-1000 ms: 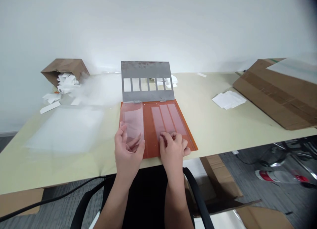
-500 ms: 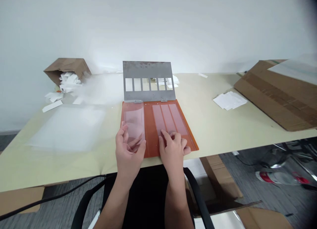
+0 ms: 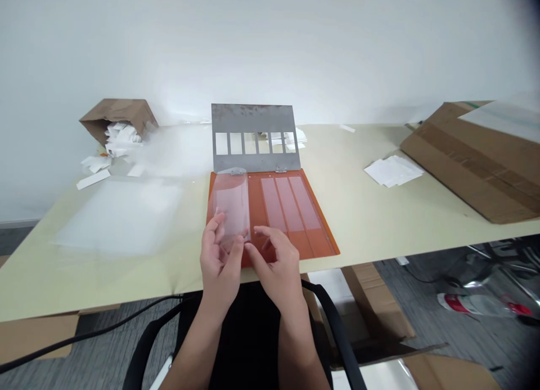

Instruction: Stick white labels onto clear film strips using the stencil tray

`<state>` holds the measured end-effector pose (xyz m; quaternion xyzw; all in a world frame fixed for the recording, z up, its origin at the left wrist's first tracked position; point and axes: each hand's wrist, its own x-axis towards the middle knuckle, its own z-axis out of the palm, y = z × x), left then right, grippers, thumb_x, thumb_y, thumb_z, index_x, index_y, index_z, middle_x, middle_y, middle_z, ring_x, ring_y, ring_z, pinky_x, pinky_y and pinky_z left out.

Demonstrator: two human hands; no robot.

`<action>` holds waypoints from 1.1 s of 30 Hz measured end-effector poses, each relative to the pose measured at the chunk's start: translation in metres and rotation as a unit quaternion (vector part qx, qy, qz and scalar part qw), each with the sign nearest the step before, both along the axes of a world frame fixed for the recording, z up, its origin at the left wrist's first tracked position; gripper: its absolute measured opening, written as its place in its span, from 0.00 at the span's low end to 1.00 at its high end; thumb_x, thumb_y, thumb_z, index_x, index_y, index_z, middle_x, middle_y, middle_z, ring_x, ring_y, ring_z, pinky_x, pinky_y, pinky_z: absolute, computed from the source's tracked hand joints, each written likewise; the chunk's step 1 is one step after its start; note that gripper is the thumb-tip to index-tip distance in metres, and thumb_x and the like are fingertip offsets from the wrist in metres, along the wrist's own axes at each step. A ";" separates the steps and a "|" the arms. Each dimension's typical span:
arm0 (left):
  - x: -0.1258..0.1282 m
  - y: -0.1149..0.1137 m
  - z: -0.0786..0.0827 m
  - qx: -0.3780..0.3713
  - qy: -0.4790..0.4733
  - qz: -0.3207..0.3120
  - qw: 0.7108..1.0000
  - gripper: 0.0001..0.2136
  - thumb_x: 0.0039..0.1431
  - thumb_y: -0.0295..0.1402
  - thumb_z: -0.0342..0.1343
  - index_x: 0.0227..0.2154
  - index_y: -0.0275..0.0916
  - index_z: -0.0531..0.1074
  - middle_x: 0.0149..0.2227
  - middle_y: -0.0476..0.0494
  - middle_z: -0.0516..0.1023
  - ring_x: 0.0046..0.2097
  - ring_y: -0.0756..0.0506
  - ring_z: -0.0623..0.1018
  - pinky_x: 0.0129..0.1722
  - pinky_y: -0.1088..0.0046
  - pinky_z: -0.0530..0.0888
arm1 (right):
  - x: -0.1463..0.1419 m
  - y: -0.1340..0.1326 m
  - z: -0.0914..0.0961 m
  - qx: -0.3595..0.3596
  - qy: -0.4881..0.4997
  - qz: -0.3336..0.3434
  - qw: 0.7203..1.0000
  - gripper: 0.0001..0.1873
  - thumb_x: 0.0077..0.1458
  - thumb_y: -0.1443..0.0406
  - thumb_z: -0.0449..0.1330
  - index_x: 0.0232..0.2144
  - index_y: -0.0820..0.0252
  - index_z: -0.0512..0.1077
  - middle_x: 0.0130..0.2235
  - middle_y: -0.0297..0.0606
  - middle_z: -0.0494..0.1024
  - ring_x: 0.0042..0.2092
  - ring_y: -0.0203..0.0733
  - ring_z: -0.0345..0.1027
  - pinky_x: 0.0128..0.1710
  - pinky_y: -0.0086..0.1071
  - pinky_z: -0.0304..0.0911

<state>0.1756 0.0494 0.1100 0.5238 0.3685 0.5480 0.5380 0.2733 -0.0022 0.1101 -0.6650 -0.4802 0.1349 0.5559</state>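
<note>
My left hand [image 3: 217, 260] pinches the lower edge of a clear plastic film [image 3: 231, 207], which lies curved over the left part of an orange board [image 3: 324, 238]. My right hand [image 3: 276, 266] is open, with its fingertips at the film's lower right corner. Three pink translucent strips [image 3: 287, 204] lie side by side on the board's right part. A grey steel plate with a row of rectangular windows [image 3: 255, 122] stands tilted up behind the board, joined to it by hinges.
A frosted plastic sheet [image 3: 122, 215] lies on the pale table [image 3: 358, 210] to the left. Behind it, a tipped cardboard box [image 3: 118, 114] spills white paper scraps. A white paper stack [image 3: 393, 170] and flattened cardboard [image 3: 472, 165] lie to the right.
My right hand has moved left off the pink strips to the film's corner. My left hand still holds the film's lower edge.
</note>
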 end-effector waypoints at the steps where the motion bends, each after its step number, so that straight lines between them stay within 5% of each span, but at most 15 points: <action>1: 0.000 0.000 0.000 -0.004 -0.003 -0.001 1.000 0.24 0.58 0.36 0.62 0.56 0.38 0.64 0.68 0.32 0.55 0.64 0.35 0.67 0.53 0.65 0.78 | -0.001 0.000 0.000 -0.003 0.007 0.002 1.000 0.12 0.58 0.60 0.62 0.44 0.58 0.73 0.40 0.37 0.77 0.36 0.37 0.67 0.37 0.32 0.64; 6: -0.001 -0.001 -0.001 -0.018 -0.031 -0.016 0.999 0.22 0.58 0.36 0.62 0.54 0.39 0.67 0.67 0.36 0.58 0.67 0.35 0.60 0.51 0.65 0.79 | -0.001 0.001 -0.001 -0.021 0.045 0.002 0.999 0.11 0.57 0.60 0.63 0.41 0.59 0.75 0.35 0.36 0.77 0.31 0.34 0.66 0.33 0.30 0.64; 17: 0.003 -0.004 0.002 -0.045 0.008 0.004 0.999 0.23 0.54 0.35 0.65 0.52 0.38 0.68 0.67 0.32 0.59 0.48 0.42 0.80 0.43 0.73 0.81 | 0.003 -0.002 -0.002 -0.026 0.157 0.031 0.987 0.10 0.56 0.61 0.63 0.39 0.59 0.76 0.33 0.34 0.77 0.28 0.32 0.64 0.30 0.28 0.63; 24: 0.005 -0.002 0.003 -0.038 0.013 0.016 0.999 0.23 0.54 0.34 0.65 0.51 0.37 0.68 0.65 0.30 0.61 0.41 0.46 0.82 0.40 0.76 0.80 | 0.002 -0.001 -0.005 -0.014 0.228 0.051 0.972 0.09 0.57 0.60 0.63 0.37 0.60 0.75 0.45 0.41 0.79 0.40 0.38 0.73 0.38 0.30 0.67; 33: 0.003 -0.006 0.005 -0.039 0.013 -0.006 0.999 0.23 0.55 0.37 0.64 0.51 0.38 0.66 0.67 0.29 0.58 0.40 0.46 0.82 0.43 0.70 0.81 | 0.004 -0.001 -0.005 -0.004 0.262 0.072 0.962 0.10 0.61 0.60 0.58 0.33 0.61 0.73 0.45 0.44 0.78 0.47 0.42 0.74 0.45 0.34 0.69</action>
